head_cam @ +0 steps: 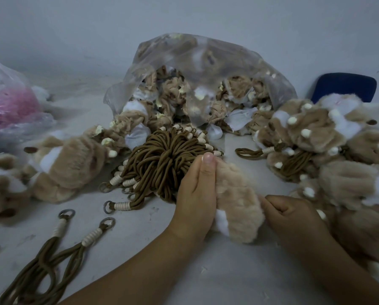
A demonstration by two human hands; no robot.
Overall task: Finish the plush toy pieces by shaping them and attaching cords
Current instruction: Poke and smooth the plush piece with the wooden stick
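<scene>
The counter carries an open bag of unshaped stock, far centre. The cord bundle lies just beyond the hands, probably staged for attachment. The piece is front centre: the left hand grips one side and the right hand pinches the other, apparently shaping it. The left fingers are hidden.

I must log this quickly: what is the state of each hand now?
Left hand: holds the tan plush piece, thumb along it.
Right hand: fingers curled, pinching the same piece's edge.
</scene>
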